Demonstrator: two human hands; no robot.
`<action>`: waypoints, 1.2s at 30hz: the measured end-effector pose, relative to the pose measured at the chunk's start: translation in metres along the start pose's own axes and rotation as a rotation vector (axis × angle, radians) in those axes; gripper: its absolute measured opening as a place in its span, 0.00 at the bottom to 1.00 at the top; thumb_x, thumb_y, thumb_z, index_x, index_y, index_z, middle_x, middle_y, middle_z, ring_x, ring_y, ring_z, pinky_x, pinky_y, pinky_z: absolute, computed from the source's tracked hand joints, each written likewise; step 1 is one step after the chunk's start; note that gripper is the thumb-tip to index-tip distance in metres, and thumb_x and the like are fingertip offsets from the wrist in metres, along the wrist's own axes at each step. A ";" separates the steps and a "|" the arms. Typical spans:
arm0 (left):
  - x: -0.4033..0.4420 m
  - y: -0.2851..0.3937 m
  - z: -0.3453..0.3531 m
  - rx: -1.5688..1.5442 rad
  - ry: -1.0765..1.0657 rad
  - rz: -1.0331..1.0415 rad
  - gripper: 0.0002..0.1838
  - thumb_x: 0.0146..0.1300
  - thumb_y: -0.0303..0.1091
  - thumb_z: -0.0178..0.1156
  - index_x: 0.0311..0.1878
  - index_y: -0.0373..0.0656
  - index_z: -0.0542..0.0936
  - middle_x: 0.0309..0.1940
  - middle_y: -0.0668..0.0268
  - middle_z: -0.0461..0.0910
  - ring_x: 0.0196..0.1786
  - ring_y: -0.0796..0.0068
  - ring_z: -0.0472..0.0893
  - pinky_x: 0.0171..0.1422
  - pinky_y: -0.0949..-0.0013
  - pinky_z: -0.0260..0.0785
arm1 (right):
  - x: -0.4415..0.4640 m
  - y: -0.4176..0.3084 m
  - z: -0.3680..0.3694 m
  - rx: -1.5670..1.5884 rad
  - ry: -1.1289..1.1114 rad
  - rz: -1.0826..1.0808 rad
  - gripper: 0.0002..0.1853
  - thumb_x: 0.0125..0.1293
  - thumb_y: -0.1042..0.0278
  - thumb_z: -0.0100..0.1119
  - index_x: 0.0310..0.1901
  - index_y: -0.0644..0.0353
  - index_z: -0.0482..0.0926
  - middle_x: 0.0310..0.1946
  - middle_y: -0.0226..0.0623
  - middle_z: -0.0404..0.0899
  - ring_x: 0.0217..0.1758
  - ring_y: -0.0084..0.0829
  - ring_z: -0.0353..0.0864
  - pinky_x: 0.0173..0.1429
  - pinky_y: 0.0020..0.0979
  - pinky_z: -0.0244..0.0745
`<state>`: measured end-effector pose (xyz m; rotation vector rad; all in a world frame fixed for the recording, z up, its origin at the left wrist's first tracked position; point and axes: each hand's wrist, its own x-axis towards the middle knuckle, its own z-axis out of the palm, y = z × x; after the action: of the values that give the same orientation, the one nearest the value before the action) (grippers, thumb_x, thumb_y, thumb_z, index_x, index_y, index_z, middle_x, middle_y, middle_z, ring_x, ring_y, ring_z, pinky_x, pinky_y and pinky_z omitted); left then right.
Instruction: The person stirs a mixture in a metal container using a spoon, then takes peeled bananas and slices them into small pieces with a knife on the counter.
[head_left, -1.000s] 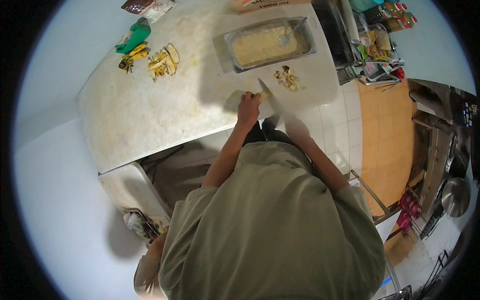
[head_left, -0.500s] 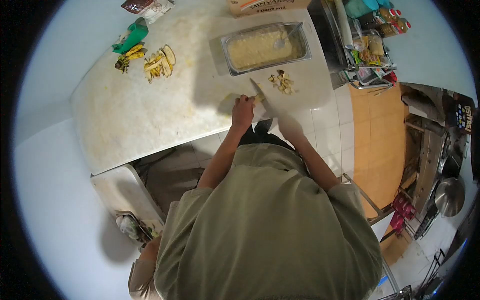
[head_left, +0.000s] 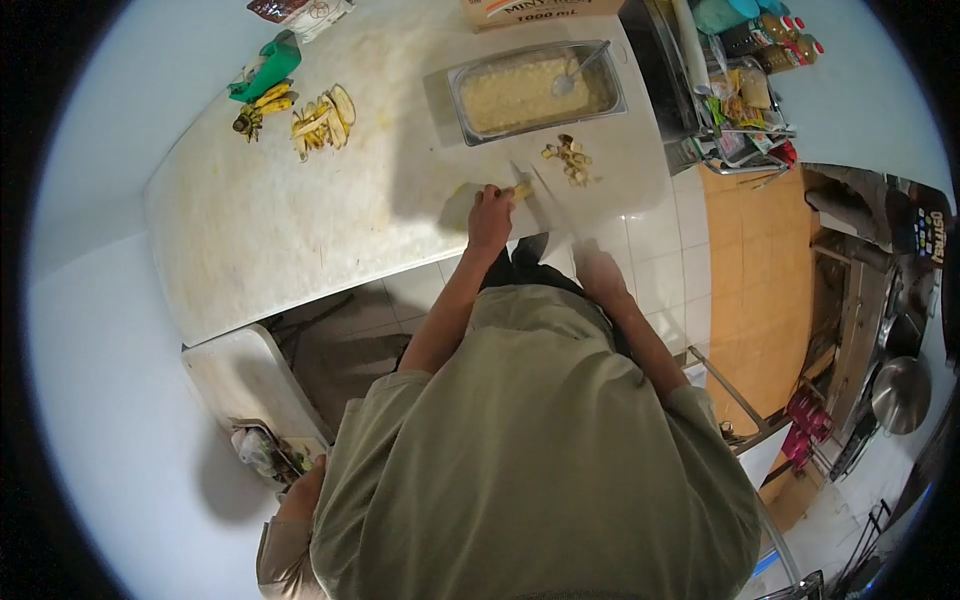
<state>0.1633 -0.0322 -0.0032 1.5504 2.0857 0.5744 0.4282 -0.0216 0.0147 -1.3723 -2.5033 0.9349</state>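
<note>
Pale-yellow stubby banana piece (head_left: 523, 190) pinched by left hand (head_left: 490, 217), fingers closed. Just right, right hand (head_left: 600, 272) closed around long steel knife (head_left: 556, 206); blade, half-second ago across piece, now lifted, blurred: seemingly between strokes.

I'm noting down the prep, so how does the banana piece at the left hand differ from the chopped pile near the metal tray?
The banana piece is one length; the chopped pile is many small chunks. The left hand grips the banana piece, while the chopped pile lies loose. The banana piece looks mostly pale, whereas the chopped pile shows dark patches. Both look yellowish.
</note>
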 end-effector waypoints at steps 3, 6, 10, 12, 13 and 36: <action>0.001 -0.001 0.002 0.009 0.020 0.002 0.15 0.63 0.28 0.61 0.54 0.47 0.81 0.48 0.59 0.73 0.52 0.53 0.75 0.56 0.53 0.73 | 0.005 0.002 0.013 -0.085 -0.047 0.009 0.18 0.77 0.56 0.49 0.40 0.66 0.67 0.20 0.60 0.79 0.25 0.60 0.82 0.26 0.55 0.76; 0.001 -0.002 0.003 0.011 0.024 0.005 0.16 0.63 0.28 0.62 0.55 0.47 0.81 0.48 0.59 0.74 0.52 0.53 0.75 0.54 0.52 0.74 | 0.008 0.000 0.020 -0.094 -0.064 -0.013 0.18 0.76 0.56 0.50 0.39 0.66 0.67 0.21 0.59 0.79 0.26 0.59 0.83 0.27 0.53 0.77; 0.000 -0.002 0.000 0.000 0.062 0.043 0.16 0.64 0.28 0.62 0.55 0.46 0.82 0.47 0.58 0.74 0.50 0.52 0.75 0.52 0.52 0.74 | 0.007 -0.005 0.023 -0.132 -0.060 -0.012 0.18 0.76 0.55 0.50 0.40 0.66 0.68 0.21 0.59 0.80 0.27 0.59 0.83 0.28 0.53 0.79; 0.000 -0.001 0.000 -0.003 0.072 0.048 0.16 0.64 0.28 0.62 0.56 0.46 0.82 0.47 0.58 0.74 0.50 0.52 0.75 0.53 0.52 0.74 | 0.006 -0.007 0.022 -0.148 -0.042 -0.017 0.18 0.77 0.55 0.50 0.40 0.66 0.68 0.21 0.59 0.80 0.27 0.59 0.83 0.29 0.53 0.79; 0.000 -0.001 0.000 -0.004 0.068 0.044 0.16 0.64 0.28 0.62 0.56 0.47 0.82 0.47 0.58 0.74 0.50 0.52 0.75 0.53 0.52 0.74 | 0.005 -0.009 0.021 -0.142 -0.045 -0.009 0.18 0.77 0.55 0.49 0.40 0.66 0.68 0.22 0.60 0.80 0.27 0.59 0.83 0.29 0.53 0.79; 0.009 0.007 -0.010 0.024 -0.062 -0.034 0.13 0.63 0.28 0.61 0.51 0.47 0.83 0.47 0.60 0.74 0.54 0.54 0.75 0.55 0.51 0.74 | 0.029 0.006 0.046 -0.136 -0.068 0.130 0.15 0.74 0.59 0.52 0.41 0.66 0.69 0.24 0.61 0.81 0.30 0.62 0.84 0.33 0.54 0.81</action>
<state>0.1601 -0.0224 0.0080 1.5229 2.0754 0.4843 0.3977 -0.0163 -0.0304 -1.5864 -2.5977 0.8609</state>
